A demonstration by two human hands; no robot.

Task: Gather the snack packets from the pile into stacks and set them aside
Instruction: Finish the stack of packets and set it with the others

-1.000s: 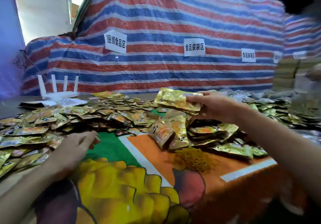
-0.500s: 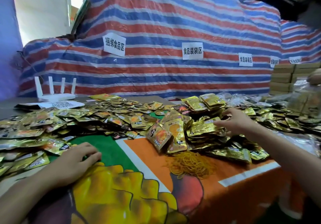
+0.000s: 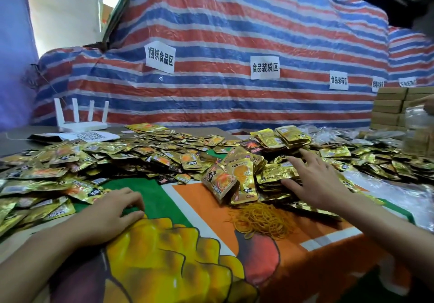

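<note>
While the left hand (image 3: 110,211) rests loosely curled and empty on the worktop (image 3: 164,267) at 8 o'clock, I see the right hand (image 3: 317,183) splayed on the snack packets (image 3: 117,154) at 3 o'clock.

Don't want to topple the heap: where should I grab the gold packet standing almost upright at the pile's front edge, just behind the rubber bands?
Probably pinch the upright packet by its top seam, coming from above. It stands on its lower edge, leaning back on the pile, with its top edge free. The right hand lies closest.
</note>
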